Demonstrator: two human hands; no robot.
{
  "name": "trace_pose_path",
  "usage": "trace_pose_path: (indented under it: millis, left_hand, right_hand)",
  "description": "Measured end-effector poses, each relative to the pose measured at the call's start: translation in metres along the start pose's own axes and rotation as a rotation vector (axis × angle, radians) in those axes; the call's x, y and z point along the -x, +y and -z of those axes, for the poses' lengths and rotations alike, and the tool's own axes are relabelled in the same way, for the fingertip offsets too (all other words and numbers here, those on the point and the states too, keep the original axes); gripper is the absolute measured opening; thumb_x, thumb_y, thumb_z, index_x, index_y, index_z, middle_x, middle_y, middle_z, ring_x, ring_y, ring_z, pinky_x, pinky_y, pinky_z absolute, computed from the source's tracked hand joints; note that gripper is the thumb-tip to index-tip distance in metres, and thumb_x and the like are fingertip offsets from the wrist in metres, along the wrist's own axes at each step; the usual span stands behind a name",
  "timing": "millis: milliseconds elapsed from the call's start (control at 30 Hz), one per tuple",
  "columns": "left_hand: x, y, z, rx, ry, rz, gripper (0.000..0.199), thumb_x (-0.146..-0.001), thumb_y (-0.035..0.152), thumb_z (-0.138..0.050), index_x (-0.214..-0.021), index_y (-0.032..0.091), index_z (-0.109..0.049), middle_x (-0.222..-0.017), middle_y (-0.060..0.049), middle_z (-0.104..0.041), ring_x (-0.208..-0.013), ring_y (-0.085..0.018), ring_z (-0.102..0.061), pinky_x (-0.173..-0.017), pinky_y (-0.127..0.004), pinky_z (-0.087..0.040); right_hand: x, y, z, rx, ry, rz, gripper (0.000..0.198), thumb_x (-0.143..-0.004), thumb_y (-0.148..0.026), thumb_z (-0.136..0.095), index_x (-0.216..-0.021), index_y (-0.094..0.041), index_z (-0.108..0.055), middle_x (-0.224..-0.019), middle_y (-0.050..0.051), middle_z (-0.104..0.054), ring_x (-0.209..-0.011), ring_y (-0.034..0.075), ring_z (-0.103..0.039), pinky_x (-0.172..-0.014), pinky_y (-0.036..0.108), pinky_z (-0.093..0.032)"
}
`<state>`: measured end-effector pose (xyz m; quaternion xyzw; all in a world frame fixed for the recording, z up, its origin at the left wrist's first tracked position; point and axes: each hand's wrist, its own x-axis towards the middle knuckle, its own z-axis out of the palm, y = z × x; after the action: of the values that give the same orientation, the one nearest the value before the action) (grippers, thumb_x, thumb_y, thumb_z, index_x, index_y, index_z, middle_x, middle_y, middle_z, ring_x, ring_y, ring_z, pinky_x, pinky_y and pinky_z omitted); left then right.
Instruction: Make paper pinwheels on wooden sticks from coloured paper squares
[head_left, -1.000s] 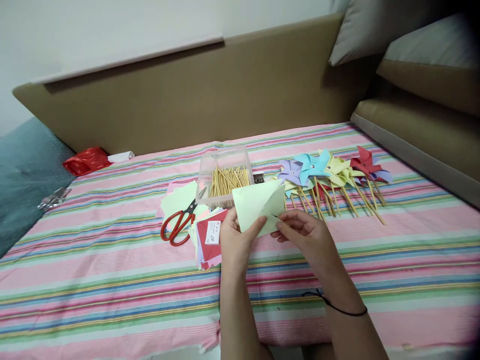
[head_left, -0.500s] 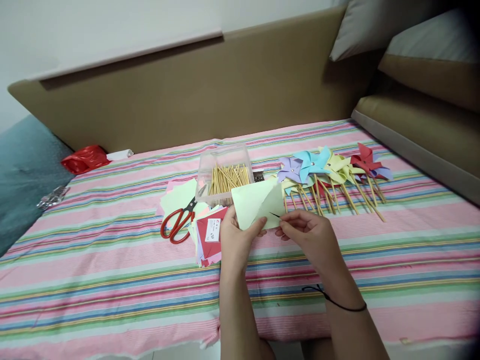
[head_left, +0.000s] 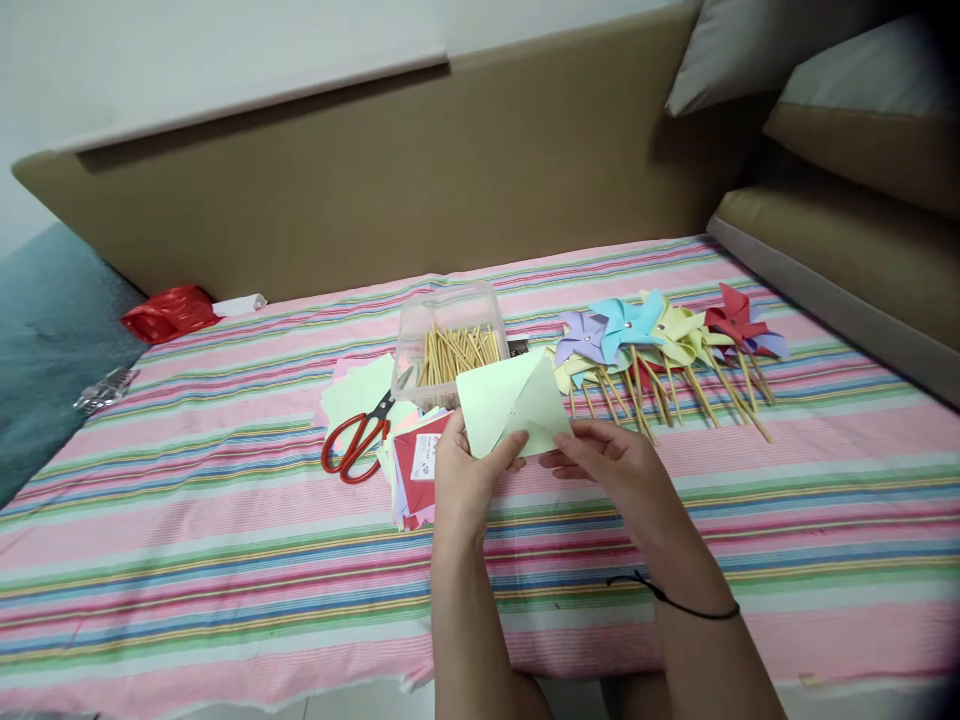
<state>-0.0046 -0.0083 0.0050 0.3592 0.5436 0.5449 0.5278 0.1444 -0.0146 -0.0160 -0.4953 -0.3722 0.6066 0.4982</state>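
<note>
A pale green sheet of paper [head_left: 499, 395] is held up in front of me, with a diagonal line across it and tiny marks near its middle. My left hand [head_left: 465, 480] grips its lower left part, thumb on the front and fingers behind. At the lower right corner, my right hand [head_left: 611, 462] pinches the paper between thumb and fingers. Just left of my left hand lies a stack of coloured paper squares [head_left: 421, 495], red on top, bearing a small white printed card [head_left: 424, 457]. Red-handled scissors [head_left: 354, 452] rest beside it, partly over more pale paper [head_left: 358, 388].
Behind the held sheet stands a clear plastic box [head_left: 409, 320] of wooden sticks [head_left: 454, 352]. Several paper pinwheels on sticks [head_left: 628, 325] lie to the right. A red plastic bag [head_left: 171, 313], white box [head_left: 240, 305] and clear packet [head_left: 106, 390] sit far left on the striped cloth [head_left: 225, 480].
The dark gap at the paper near my right fingertips no longer shows. My right fingers now press on the corner, and the sheet has shifted slightly left.
</note>
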Motion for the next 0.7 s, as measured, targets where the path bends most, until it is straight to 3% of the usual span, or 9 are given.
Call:
trace_pose_path:
  millis: [133, 233, 433, 700]
  left_hand:
    - [0.0, 0.0, -0.003, 0.004, -0.07, 0.01, 0.046, -0.059, 0.024, -0.083, -0.099, 0.015, -0.061, -0.076, -0.001, -0.068, -0.054, -0.011, -0.057, -0.051, -0.023, -0.048]
    - [0.0, -0.002, -0.004, -0.014, -0.092, 0.002, 0.046, -0.06, 0.023, -0.083, -0.1, 0.015, -0.062, -0.078, -0.002, -0.068, -0.059, -0.012, -0.059, -0.052, -0.023, -0.049]
    - [-0.002, -0.006, -0.001, -0.044, -0.027, -0.006, 0.044, -0.061, 0.024, -0.082, -0.098, 0.015, -0.061, -0.081, -0.002, -0.067, -0.058, -0.01, -0.057, -0.049, -0.021, -0.048]
    - [-0.001, -0.003, 0.002, -0.004, 0.015, -0.052, 0.048, -0.064, 0.026, -0.081, -0.106, 0.017, -0.059, -0.085, -0.003, -0.068, -0.062, -0.012, -0.06, -0.048, -0.02, -0.048]
  right_hand:
    - [-0.001, 0.003, -0.008, -0.033, -0.001, 0.017, 0.036, -0.065, -0.043, -0.082, -0.088, -0.016, -0.074, -0.079, 0.006, -0.076, -0.067, 0.023, -0.075, -0.063, 0.033, -0.063]
    - [-0.001, 0.003, -0.008, -0.007, 0.038, 0.028, 0.034, -0.063, -0.042, -0.083, -0.083, -0.016, -0.074, -0.07, 0.004, -0.074, -0.061, 0.022, -0.073, -0.059, 0.033, -0.063]
    - [0.0, -0.001, -0.002, 0.038, 0.095, 0.015, 0.029, -0.059, -0.039, -0.084, -0.066, -0.016, -0.069, -0.054, 0.002, -0.068, -0.051, 0.015, -0.066, -0.053, 0.026, -0.058]
    - [0.001, -0.003, 0.009, 0.005, 0.148, 0.016, 0.027, -0.063, -0.037, -0.082, -0.074, -0.017, -0.067, -0.066, 0.005, -0.074, -0.058, 0.016, -0.069, -0.058, 0.026, -0.059]
